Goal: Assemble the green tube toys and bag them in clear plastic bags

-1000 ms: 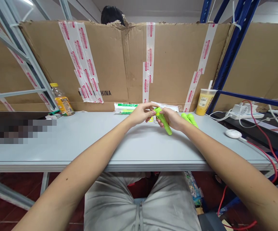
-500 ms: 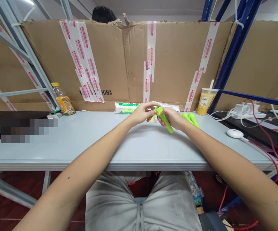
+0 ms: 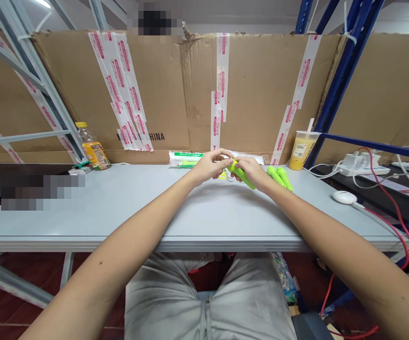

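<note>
A: So where was the bright green, rod-shaped plastic handle (image 3: 244, 178), and how was it gripped?

B: Well left of the clear plastic cup of yellow drink (image 3: 301, 151), slanted over the pale grey, flat tabletop (image 3: 119, 208). Its body was wrapped snugly by the bare right hand (image 3: 255, 172), and its far end was pinched narrowly by the bare left hand (image 3: 208, 167). Whether that end was being turned couldn't be told, it was mostly covered.

A: Anything close by?

B: Yep, two matching bright green, rod-shaped handles (image 3: 280, 177) were laid just left of the cup. A thin yellow ring (image 3: 222, 174) was seen farther left of it.

A: Technique tips?

B: Imo a steady right-hand hold was needed, with only light, even fingertip pressure applied along the handle's axis, so that nothing got skewed.
</note>
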`<act>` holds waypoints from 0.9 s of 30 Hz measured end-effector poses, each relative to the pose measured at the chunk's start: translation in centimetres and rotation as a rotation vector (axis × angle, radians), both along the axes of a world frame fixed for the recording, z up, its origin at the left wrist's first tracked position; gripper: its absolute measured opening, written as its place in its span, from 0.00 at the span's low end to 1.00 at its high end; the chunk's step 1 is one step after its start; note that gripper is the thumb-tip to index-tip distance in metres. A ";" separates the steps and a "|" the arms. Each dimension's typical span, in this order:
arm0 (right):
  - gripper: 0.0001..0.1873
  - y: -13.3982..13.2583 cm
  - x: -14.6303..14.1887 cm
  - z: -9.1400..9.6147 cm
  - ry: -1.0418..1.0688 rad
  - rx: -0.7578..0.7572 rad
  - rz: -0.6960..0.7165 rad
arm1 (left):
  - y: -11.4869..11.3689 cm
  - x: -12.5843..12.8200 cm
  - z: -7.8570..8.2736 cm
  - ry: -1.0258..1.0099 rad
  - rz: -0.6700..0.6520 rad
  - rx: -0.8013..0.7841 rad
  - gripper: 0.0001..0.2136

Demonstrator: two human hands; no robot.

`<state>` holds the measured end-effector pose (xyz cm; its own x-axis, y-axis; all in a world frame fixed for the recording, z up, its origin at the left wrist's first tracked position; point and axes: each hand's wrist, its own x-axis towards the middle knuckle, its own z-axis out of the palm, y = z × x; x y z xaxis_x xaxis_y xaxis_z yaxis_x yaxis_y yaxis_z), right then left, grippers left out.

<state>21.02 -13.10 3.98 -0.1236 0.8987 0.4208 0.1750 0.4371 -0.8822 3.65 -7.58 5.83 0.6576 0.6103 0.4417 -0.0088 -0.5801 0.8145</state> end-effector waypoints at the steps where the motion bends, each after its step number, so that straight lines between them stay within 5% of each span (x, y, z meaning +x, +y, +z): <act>1: 0.05 0.1 0.0 0.0 0.002 -0.005 -0.005 | 0.0 0.0 0.0 0.004 0.009 0.008 0.12; 17: 0.09 -0.4 -0.1 -0.1 -0.141 0.039 0.019 | -0.3 0.2 -0.2 0.002 0.040 0.000 0.09; 27: 0.05 -0.1 0.3 0.1 0.073 -0.077 0.076 | -0.3 -0.1 0.1 -0.028 -0.043 0.018 0.08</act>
<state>21.29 -13.16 4.10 -0.1637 0.9180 0.3613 0.0780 0.3772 -0.9229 3.53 -7.89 5.88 0.6704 0.5737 0.4707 -0.0563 -0.5932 0.8031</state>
